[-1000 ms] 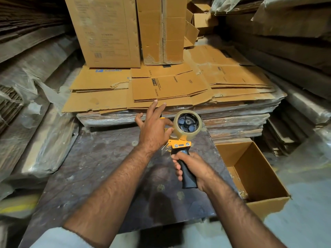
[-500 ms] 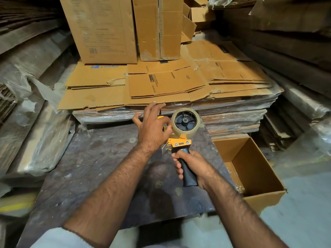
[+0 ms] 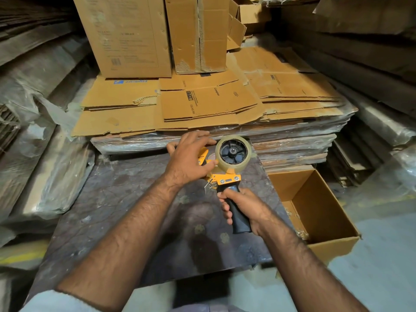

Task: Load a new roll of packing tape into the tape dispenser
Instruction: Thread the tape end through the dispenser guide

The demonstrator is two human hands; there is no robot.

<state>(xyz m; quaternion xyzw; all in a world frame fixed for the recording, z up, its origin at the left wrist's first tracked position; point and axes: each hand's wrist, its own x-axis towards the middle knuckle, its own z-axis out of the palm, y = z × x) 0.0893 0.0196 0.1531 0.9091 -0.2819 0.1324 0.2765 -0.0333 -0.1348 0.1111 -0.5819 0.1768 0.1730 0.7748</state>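
Observation:
An orange tape dispenser [image 3: 226,180] with a black handle is held upright above the dark worktop [image 3: 126,199]. My right hand [image 3: 244,204] is wrapped around its handle. A roll of clear packing tape [image 3: 233,153] sits on the black hub at the dispenser's top. My left hand [image 3: 189,159] lies against the orange front part, left of the roll, with fingers curled over it and fingertips touching the roll's edge. The serrated blade shows just below my left wrist.
An open cardboard box [image 3: 315,212] stands on the floor to the right of the worktop. Flattened cartons [image 3: 202,104] are stacked behind it, with upright boxes [image 3: 126,37] on top. Plastic-wrapped cardboard bundles [image 3: 40,136] line the left side.
My left hand's fingers were spread upward beside the roll; now they have curled down over the dispenser's orange front. The right hand keeps its hold on the handle.

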